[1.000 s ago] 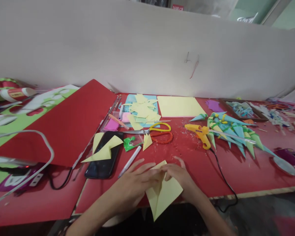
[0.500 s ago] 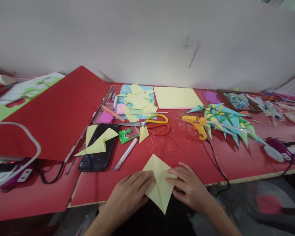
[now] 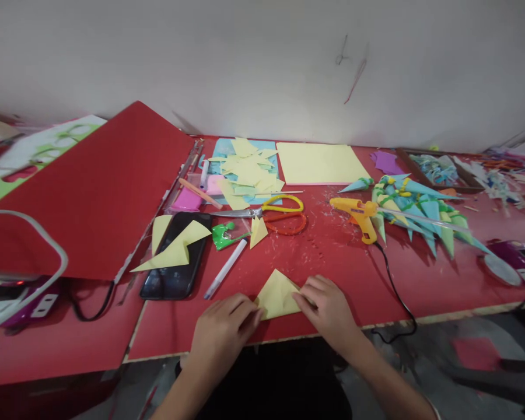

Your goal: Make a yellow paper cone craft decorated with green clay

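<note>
Holding folded yellow paper (image 3: pixel 279 296) at eight o'clock with left hand (image 3: pixel 227 325) and at three with right hand (image 3: pixel 327 309), near table (image 3: pixel 306 262) edge.

The hands (image 3: pixel 227 326) and forearms (image 3: pixel 374 364) are bare, the lap clothing (image 3: pixel 275 388) black, and the right arm's sleeve edge (image 3: pixel 436 414) pale.

You are at a craft workplace, by the look of the long red-topped table (image 3: pixel 315 256) set along a plain pale wall (image 3: pixel 262 64). At your twelve o'clock lie metal scissors with yellow and red loop handles (image 3: pixel 284 203) and a pile of cut pale-yellow paper scraps (image 3: pixel 250 169); at one, a yellow plastic glue gun (image 3: pixel 359 213); between one and two, heaped blue-and-green paper cones (image 3: pixel 429 210).
</note>
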Demonstrator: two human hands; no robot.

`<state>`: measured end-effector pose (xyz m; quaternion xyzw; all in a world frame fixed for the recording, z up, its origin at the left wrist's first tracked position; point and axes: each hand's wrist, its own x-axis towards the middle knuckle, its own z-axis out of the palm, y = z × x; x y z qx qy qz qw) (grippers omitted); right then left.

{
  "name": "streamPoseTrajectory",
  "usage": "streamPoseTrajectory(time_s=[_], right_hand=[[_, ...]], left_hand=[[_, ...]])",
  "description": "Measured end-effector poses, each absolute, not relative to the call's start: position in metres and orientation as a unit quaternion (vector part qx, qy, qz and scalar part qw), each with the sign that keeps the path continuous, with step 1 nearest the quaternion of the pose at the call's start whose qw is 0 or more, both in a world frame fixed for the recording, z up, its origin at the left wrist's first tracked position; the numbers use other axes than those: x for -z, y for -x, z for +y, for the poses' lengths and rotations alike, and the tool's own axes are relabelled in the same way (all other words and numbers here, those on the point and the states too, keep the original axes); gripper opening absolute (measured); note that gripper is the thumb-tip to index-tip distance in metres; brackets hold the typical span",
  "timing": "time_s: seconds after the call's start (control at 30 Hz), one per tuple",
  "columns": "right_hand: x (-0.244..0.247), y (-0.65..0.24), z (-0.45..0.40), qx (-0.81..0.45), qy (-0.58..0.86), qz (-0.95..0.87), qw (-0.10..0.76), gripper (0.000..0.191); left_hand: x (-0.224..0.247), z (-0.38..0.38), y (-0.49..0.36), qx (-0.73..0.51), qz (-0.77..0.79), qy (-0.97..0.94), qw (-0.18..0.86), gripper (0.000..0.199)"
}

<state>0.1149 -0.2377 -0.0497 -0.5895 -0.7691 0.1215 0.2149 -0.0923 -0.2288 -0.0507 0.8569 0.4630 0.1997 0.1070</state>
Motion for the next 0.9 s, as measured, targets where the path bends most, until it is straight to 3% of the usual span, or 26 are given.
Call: streamPoseTrajectory(time_s=[0.27,0.9], right_hand=[[0.052,-0.109,-0.235,-0.034,0.626,-0.76,0.17,0.037],[0.055,-0.102,-0.232,0.021,0.636,-0.758,0.146,0.04]], left_hand=[[0.047,-0.226,0.085,-0.162,0.495,-0.852,0.063,0.028],[0.039,-0.223,0.078,-0.083,0.521,-0.848,0.051,0.028]])
